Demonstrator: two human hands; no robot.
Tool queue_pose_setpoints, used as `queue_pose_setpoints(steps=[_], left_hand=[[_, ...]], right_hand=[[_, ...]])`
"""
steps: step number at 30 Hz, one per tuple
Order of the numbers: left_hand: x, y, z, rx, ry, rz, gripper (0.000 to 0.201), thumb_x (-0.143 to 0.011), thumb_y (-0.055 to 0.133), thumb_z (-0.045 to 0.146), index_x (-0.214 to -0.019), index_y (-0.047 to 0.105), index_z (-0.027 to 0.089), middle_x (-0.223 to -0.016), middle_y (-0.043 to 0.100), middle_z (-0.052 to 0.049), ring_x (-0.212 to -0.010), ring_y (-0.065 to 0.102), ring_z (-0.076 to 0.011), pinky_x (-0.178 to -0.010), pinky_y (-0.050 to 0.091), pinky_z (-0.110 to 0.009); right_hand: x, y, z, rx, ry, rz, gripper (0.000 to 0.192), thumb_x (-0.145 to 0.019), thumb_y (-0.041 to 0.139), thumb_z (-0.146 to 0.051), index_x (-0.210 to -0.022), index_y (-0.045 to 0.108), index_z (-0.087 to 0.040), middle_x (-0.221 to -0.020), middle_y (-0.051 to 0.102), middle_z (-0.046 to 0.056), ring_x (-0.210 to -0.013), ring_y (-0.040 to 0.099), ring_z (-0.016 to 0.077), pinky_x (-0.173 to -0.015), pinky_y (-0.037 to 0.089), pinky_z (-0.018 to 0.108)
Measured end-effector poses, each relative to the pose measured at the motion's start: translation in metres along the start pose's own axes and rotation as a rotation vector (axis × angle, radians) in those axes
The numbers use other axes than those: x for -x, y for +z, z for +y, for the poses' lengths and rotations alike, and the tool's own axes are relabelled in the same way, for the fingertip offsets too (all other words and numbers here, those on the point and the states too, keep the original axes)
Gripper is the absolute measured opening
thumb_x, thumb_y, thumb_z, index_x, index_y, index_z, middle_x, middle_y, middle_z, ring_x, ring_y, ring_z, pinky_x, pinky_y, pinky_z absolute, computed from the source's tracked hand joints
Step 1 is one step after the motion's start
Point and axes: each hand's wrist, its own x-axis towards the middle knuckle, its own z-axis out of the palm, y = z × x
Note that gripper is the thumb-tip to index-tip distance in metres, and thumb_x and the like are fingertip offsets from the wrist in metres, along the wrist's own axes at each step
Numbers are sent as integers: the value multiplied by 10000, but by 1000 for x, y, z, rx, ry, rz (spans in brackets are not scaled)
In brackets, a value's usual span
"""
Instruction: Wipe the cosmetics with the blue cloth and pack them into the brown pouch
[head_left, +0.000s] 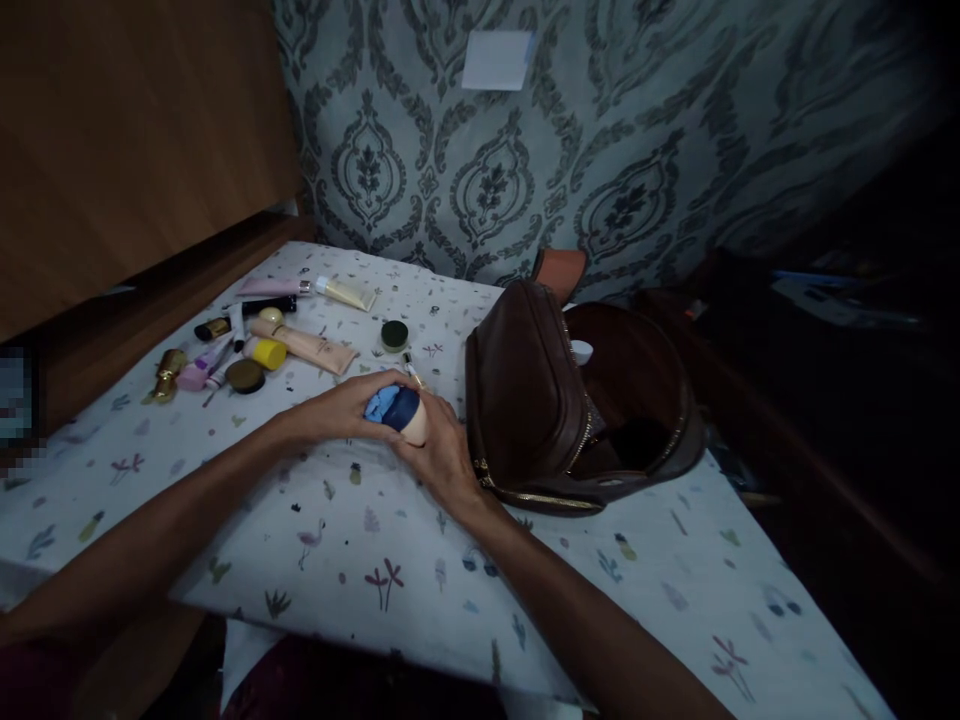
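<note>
My left hand point(358, 405) is closed around a crumpled light blue cloth point(381, 402), pressing it against a small container point(414, 425) with a cream body and a dark blue band or cap. On the other side, my right hand point(444, 452) grips that container, its fingers wrapped round the cream end. Both hands meet over the middle of the table, just left of a brown leather bag point(525, 380). The bag lies with its zipped main compartment open to the right. Just beyond my fingers are a thin brush-like item point(409, 366) and a round dark-lidded jar point(394, 336).
Cosmetics cluster on the left: a peach tube point(307, 345), a yellow-capped bottle point(267, 352), a round compact point(245, 376), a gold item point(169, 372) and a cream tube point(346, 293). A patterned cloth point(330, 560) covers the table. Wooden furniture point(135, 130) borders the left; wallpaper point(487, 180) stands behind.
</note>
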Motion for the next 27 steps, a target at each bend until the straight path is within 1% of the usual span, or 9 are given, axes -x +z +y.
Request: queue_pose_setpoints(steps=[3, 6, 9, 12, 15, 18, 22, 25, 27], left_hand=[[1, -1, -1, 1, -22, 8, 546, -818, 718, 469, -1275, 528, 241, -1248, 625, -80, -1131, 592, -266, -944, 470, -374], [1, 1, 2, -9, -112, 24, 495, -822, 697, 509, -1200, 566, 217, -1067, 660, -42, -942, 625, -228, -792, 483, -311], [1, 3, 5, -25, -195, 66, 410, -842, 648, 548, -1010, 599, 178, -829, 607, 6, -759, 586, -177, -653, 429, -259], [0, 5, 5, -27, -227, 95, 393, -868, 599, 556, -883, 581, 164, -729, 538, 25, -678, 540, -152, -602, 394, -247], [-1, 5, 2, -30, -199, 94, 381, -856, 629, 539, -934, 587, 169, -784, 569, 14, -727, 561, -163, -644, 422, -258], [0, 1, -2, -1, -98, 31, 450, -820, 700, 486, -1148, 576, 203, -1051, 647, -40, -951, 615, -221, -815, 476, -317], [0, -4, -6, 38, 5, -37, 578, -820, 720, 436, -1327, 516, 249, -1355, 580, -94, -1233, 549, -276, -1026, 426, -391], [0, -3, -7, 28, -16, 9, 608, -806, 729, 457, -1335, 515, 247, -1347, 588, -96, -1224, 560, -282, -1016, 439, -394], [0, -1, -6, 8, -70, 43, 564, -813, 711, 489, -1287, 542, 235, -1223, 644, -76, -1093, 618, -264, -925, 486, -371]], right_hand=[[0, 0, -1, -5, -5, -14, 623, -766, 726, -299, -1346, 531, -178, -1238, 631, 151, -1149, 587, 332, -998, 485, 526], [2, 0, -2, 15, -21, -25, 645, -763, 732, -261, -1365, 510, -193, -1253, 621, 145, -1175, 574, 319, -1001, 489, 507], [4, 0, -3, 51, -43, -32, 668, -746, 748, -221, -1366, 501, -188, -1263, 613, 143, -1200, 557, 312, -1038, 470, 505], [4, 0, -4, 67, -69, -40, 656, -749, 746, -208, -1357, 504, -165, -1269, 607, 154, -1199, 552, 315, -1058, 453, 520], [3, -1, -4, 59, -65, -36, 654, -749, 742, -213, -1357, 507, -161, -1264, 607, 160, -1184, 559, 319, -1046, 461, 520], [1, -3, -4, 44, -38, -27, 652, -751, 745, -251, -1356, 515, -178, -1256, 618, 155, -1166, 577, 322, -1020, 481, 515], [0, -6, -5, 24, 3, -43, 691, -746, 757, -319, -1365, 512, -133, -1257, 627, 182, -1156, 592, 341, -1001, 493, 519], [0, -6, -6, -6, 45, -39, 785, -743, 753, -321, -1435, 436, -129, -1312, 603, 188, -1197, 579, 350, -1021, 478, 527], [1, -6, -6, -23, 59, -33, 847, -742, 753, -308, -1482, 371, -150, -1333, 592, 179, -1224, 567, 348, -1031, 471, 527]])
